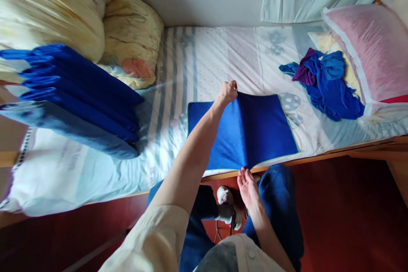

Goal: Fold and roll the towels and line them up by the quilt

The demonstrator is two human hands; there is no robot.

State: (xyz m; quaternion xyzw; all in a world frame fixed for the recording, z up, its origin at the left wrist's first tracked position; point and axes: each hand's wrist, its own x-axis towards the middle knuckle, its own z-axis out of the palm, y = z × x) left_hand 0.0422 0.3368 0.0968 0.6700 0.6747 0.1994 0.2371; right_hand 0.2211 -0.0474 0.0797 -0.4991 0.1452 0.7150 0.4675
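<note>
A blue cloth (267, 125) with thin green edging lies spread on the bed, raised into a ridge across its middle. My left hand (228, 92) reaches over it and pinches the far edge at the top of this ridge. At the near edge, my right hand (248, 185) is turned palm up, its fingertips gripping the other end of the ridge. My left forearm hides part of the cloth's left half.
Folded blue fabric (86, 89) is stacked at the left, a greyish-blue piece (70, 129) on its near side. Crumpled blue and purple cloths (331, 80) lie right, beside a pink pillow (372, 51). Yellow bedding (134, 34) stands back left. The bed's wooden edge (344, 149) runs before my knees.
</note>
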